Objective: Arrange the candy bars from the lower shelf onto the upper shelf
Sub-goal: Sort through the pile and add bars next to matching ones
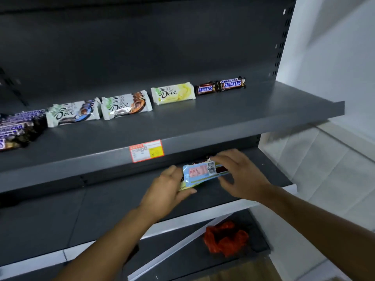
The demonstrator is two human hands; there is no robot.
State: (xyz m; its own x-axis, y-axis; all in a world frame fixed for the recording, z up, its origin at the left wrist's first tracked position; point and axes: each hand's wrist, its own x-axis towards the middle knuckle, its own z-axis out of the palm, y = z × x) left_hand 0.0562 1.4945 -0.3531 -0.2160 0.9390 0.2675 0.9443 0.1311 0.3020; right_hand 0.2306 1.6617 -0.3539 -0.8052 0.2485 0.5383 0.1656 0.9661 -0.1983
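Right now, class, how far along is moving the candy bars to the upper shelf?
Done: Dove bars, Snickers and purple bars lie on the upper shelf. In hand: left hand and right hand hold a small stack at the lower shelf. Left: placing that stack above.

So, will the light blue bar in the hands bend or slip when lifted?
The light blue bar is probably stiff: it spans flat between the left hand and right hand. Its glossy wrapper may slip. Being flat, it should not roll.
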